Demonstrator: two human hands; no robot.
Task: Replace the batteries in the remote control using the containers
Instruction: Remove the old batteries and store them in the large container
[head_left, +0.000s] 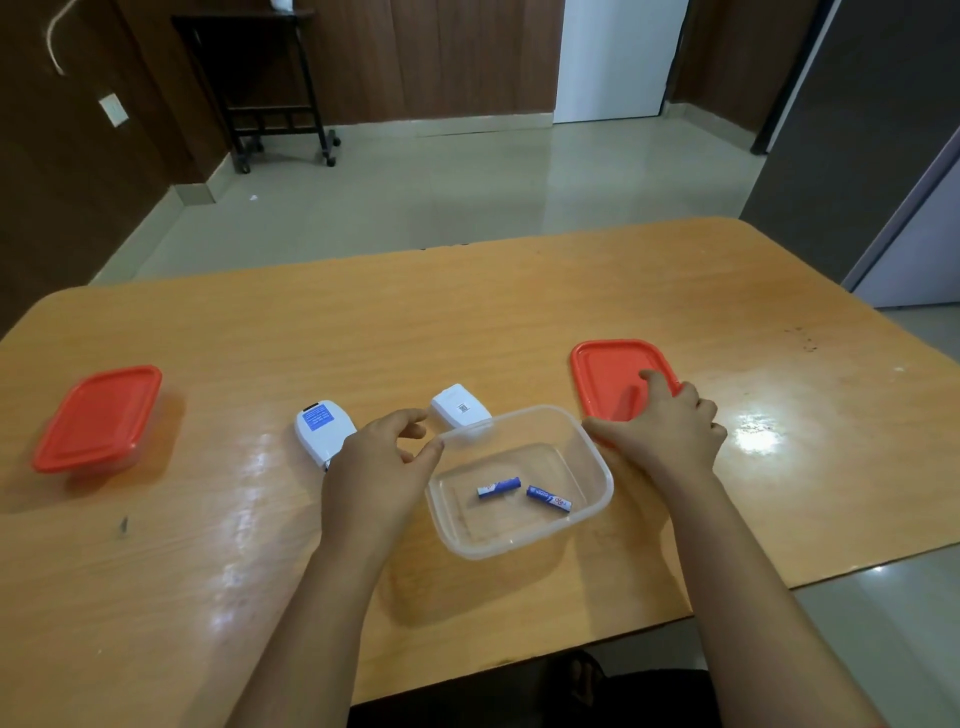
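Observation:
A clear plastic container (597, 467) stands open in the middle of the table with two blue batteries (498, 487) (548, 499) lying on its bottom. My left hand (374, 467) pinches the container's far-left rim corner. My right hand (670, 426) grips a red lid (602, 374) lying just right of the container, fingers on top and thumb at its near edge. The white remote control (322, 428) lies back up with a blue label, partly hidden by my left hand. Its white battery cover (460, 408) lies apart, behind the container.
A second container with its red lid on (98, 415) stands at the far left of the wooden table (208, 545). The table's near edge runs close to my forearms, its right edge past the red lid. A black trolley stands on the floor beyond.

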